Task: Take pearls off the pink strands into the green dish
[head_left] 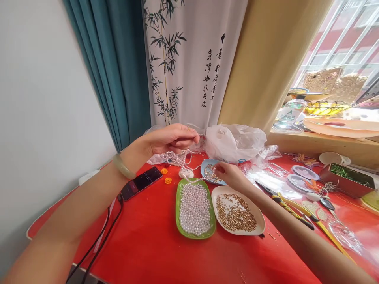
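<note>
My left hand [174, 139] is raised over the back of the red table, its fingers closed together. Loops of a string of pearl beads [187, 158] hang right under this hand and seem to come from it; the grip itself is hidden. My right hand [226, 173] reaches to the blue dish [203, 170] of mixed small beads, fingertips pinched at its right side. Whatever they pinch is too small to make out. In front stand a green tray [178, 221] full of pearl beads [195, 211] and a cream dish [260, 227] with gold beads [239, 215].
A phone [142, 183] with a cable lies left of two orange flower pieces [168, 180]. White plastic bags [235, 142] are heaped behind. To the right are pliers [284, 205], tape rolls [302, 184] and a box [348, 181] of green ties. Curtains [189, 63] hang behind the table.
</note>
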Demonstrator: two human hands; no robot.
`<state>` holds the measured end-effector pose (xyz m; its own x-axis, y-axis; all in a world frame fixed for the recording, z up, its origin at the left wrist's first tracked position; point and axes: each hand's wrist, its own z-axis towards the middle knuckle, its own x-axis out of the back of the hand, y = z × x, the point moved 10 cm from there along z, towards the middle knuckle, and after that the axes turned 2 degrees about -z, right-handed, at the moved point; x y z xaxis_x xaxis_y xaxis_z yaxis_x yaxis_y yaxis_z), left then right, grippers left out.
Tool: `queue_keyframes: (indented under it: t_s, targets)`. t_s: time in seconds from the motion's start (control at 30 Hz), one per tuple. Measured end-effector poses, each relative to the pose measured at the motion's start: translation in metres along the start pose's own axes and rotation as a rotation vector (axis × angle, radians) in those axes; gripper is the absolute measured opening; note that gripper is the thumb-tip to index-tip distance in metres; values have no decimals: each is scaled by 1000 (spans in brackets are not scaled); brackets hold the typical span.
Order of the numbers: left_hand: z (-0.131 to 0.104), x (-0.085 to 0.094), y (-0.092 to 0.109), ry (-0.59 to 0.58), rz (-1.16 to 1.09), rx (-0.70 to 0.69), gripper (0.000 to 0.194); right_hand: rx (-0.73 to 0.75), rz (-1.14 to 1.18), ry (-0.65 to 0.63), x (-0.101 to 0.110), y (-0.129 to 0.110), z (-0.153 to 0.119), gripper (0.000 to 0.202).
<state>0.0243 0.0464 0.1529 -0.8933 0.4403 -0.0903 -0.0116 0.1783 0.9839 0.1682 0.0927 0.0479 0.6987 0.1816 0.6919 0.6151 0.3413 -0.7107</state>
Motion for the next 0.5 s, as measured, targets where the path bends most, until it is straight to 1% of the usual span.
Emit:
queue_keyframes:
  t_s: [0.03,0.07,0.13,0.2,0.3,0.37,0.43,0.5]
  targets:
    - [-1,3,-2,29,-13,13,14,64,-209,-21,-1,-1,-6,10]
    - [-1,6,-4,60,-24,23,12,117,-365,-69,-6,0,-14,12]
    - [-1,11,-7,116,-39,39,7,185,-534,-179,-21,4,-29,17]
    - [-1,12,-9,152,-47,50,4,223,-610,-238,-31,6,-41,24]
    - [1,8,-10,150,-37,67,4,262,-719,-226,-39,5,-46,29]
    - [2,3,-11,121,-17,70,6,295,-791,-210,-42,3,-45,27]
    - [3,-1,-11,67,10,55,10,332,-839,-205,-45,2,-45,24]
    - [5,-6,-10,5,33,30,13,365,-835,-209,-48,0,-47,21]
